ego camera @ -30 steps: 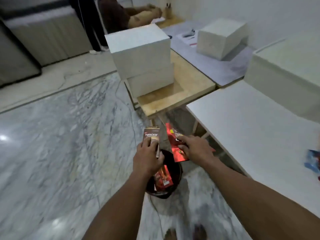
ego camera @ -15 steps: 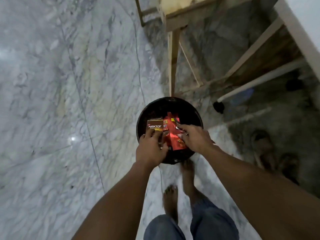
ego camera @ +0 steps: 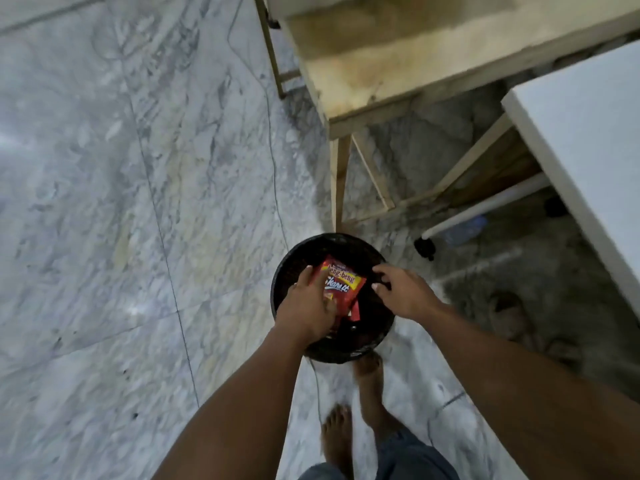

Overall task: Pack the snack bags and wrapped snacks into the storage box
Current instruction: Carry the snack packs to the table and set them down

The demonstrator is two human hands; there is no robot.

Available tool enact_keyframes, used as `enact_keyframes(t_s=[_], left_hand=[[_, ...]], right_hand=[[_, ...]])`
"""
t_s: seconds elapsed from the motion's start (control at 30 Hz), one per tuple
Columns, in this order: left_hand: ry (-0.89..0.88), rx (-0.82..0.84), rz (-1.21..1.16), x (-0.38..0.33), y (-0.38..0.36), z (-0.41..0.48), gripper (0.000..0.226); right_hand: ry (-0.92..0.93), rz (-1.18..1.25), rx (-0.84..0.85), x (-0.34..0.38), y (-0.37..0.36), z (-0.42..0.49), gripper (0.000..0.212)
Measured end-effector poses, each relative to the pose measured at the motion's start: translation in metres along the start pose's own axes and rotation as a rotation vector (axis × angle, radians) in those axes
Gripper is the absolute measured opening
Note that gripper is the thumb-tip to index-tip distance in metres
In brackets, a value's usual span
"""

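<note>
A black round basket (ego camera: 346, 355) stands on the marble floor just in front of my feet. Inside it lies a red Beng-beng snack bag (ego camera: 343, 284), label up, with the corner of another red wrapper (ego camera: 355, 311) poking out beneath it. My left hand (ego camera: 308, 306) reaches into the basket and covers the bag's lower left corner; its fingertips are hidden, so its hold is unclear. My right hand (ego camera: 405, 292) hovers over the basket's right rim with fingers loosely spread and nothing in it.
A wooden table (ego camera: 381, 74) stands right behind the basket, its leg (ego camera: 337, 181) almost touching the rim. A white table (ego camera: 588, 140) is at the right, with a blue bottle (ego camera: 464, 230) beneath it. My bare feet (ego camera: 337, 434) stand close to the basket.
My right hand has let go of the red bag, which now lies in the basket. My left hand has gone lower into the basket, and the Nextar pack it held is out of sight.
</note>
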State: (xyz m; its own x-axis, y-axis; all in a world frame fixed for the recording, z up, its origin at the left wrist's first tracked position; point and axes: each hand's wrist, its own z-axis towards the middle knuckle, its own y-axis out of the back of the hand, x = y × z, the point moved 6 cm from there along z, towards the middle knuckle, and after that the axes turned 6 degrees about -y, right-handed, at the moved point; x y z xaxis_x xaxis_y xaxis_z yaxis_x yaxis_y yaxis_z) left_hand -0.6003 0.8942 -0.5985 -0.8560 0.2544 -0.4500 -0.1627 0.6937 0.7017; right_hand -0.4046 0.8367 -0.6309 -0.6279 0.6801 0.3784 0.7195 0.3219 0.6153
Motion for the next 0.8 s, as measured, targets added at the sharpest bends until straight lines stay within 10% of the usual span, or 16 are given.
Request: enact_keyframes(t_s=[0.47, 0.8], left_hand=[[-0.412, -0.121, 0.319, -0.263, 0.177, -0.133, 0.072], [-0.979, -0.141, 0.478, -0.545, 0.126, -0.273, 0.062]], right_hand=[[0.067, 0.251, -0.471, 0.050, 0.263, -0.255, 0.045], [-0.227, 0.307, -0.856, -0.138, 0.376, -0.506, 0.044]])
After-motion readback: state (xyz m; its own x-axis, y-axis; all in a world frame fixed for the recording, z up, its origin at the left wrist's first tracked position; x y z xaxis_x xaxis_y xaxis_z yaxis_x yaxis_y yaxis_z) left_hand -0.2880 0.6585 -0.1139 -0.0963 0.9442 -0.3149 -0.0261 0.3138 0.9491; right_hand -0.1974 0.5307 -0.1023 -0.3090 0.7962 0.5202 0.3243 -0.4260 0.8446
